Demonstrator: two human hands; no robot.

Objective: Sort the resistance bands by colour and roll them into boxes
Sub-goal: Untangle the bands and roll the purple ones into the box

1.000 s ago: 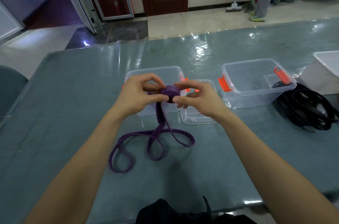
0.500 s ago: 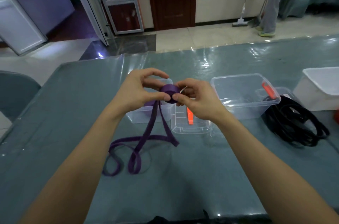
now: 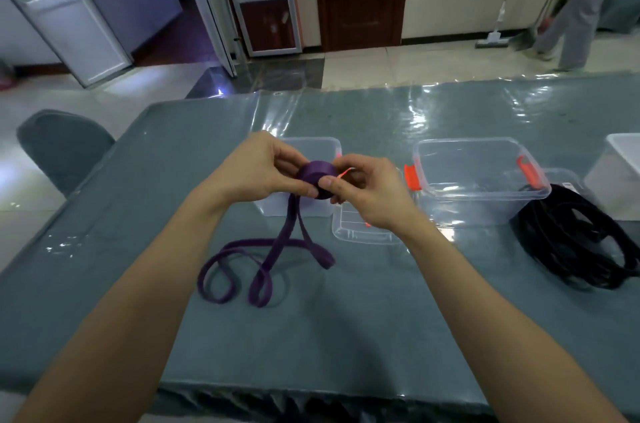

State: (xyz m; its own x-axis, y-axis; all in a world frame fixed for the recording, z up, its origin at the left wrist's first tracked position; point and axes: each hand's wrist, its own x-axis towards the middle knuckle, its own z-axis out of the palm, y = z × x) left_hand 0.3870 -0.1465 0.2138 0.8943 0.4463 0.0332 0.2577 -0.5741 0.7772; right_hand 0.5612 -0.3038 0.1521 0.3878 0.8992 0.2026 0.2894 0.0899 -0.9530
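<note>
Dim, bluish indoor light. White glare streaks the far, glossy clear plastic sheet over the grey-green counter [image 3: 415, 284]. Soft arm shadows fall near. Wide-angle bending curves the edges; the background is slightly soft.

Both arms forward, left hand [image 3: 256, 169] and right hand [image 3: 367, 190] pinched together.

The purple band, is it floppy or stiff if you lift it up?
Probably floppy: the purple band hangs limp from both hands and lies in loose loops on the table. It likely unrolls if released, since the left hand and right hand pinch the coil.
</note>
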